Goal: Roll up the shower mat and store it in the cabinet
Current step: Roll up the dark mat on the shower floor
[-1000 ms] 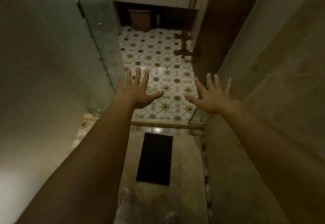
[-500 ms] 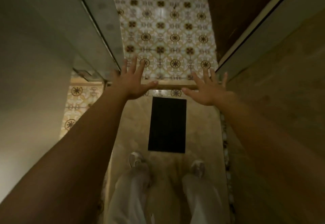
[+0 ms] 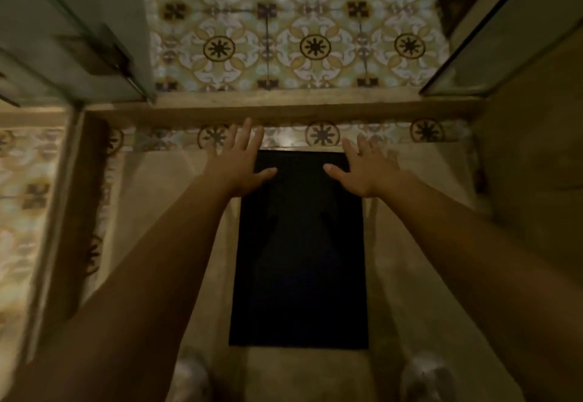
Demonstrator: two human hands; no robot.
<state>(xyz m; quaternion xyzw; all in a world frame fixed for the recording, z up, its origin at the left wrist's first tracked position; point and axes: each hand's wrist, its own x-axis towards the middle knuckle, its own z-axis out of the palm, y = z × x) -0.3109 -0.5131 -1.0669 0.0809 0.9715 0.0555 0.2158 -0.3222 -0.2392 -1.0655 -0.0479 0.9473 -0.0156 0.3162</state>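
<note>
The black shower mat (image 3: 299, 253) lies flat and unrolled on the beige shower floor, its long side running away from me. My left hand (image 3: 239, 165) is spread over the mat's far left corner, fingers apart, thumb over the mat. My right hand (image 3: 366, 168) is spread over the far right corner in the same way. Neither hand holds anything. I cannot tell whether the palms touch the mat. No cabinet is in view.
A raised wooden threshold (image 3: 284, 106) crosses just beyond the mat, with patterned tiles (image 3: 296, 38) past it. A glass panel (image 3: 94, 42) stands at the left and a wall (image 3: 536, 136) at the right. My two shoes (image 3: 426, 376) are at the mat's near end.
The view has dropped much closer to the floor. Both hands have come down from above the threshold to the mat's far corners, still spread.
</note>
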